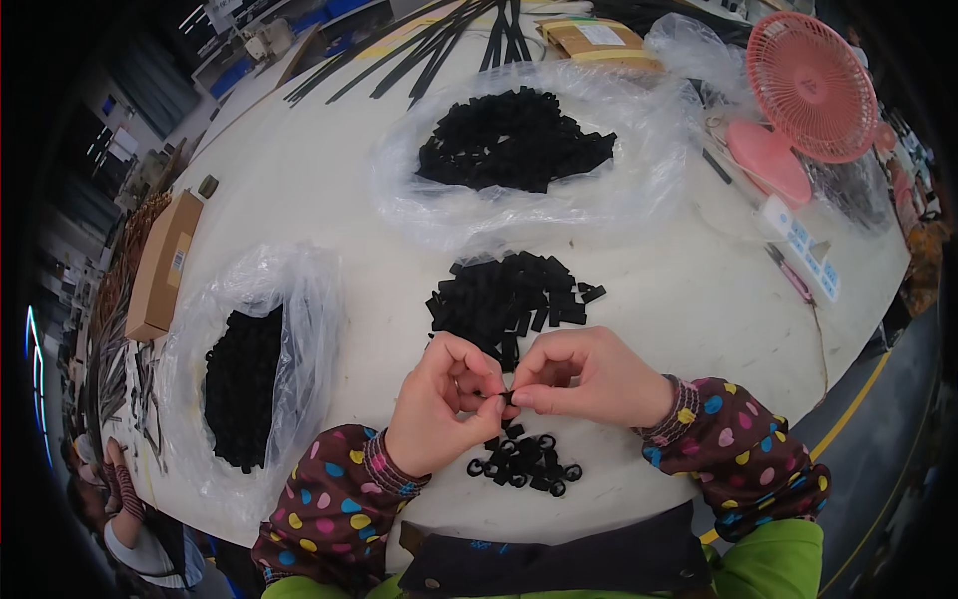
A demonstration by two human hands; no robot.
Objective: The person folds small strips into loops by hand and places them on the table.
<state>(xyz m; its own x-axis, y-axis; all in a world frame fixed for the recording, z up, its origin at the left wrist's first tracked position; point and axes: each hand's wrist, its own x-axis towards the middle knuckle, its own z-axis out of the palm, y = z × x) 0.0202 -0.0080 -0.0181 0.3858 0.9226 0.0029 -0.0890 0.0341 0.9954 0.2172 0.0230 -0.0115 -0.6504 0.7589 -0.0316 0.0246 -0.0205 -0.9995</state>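
Note:
My left hand (451, 401) and my right hand (589, 381) meet over the table, fingertips pinched together on one small black piece (507, 398). Most of that piece is hidden by the fingers. Just beyond my hands lies a loose pile of short flat black strips (514, 292). Closer to me, below the fingers, is a smaller group of black pieces, some curled into rings (521, 461). Spotted sleeves cover both my forearms.
A clear plastic bag (639, 190) full of black pieces lies open at the back, another bag (309, 299) at left. A cardboard box (165, 265) stands on the left edge. At right are a pink fan (810, 85), a white power strip (801, 247) and a pink-handled tool (795, 280).

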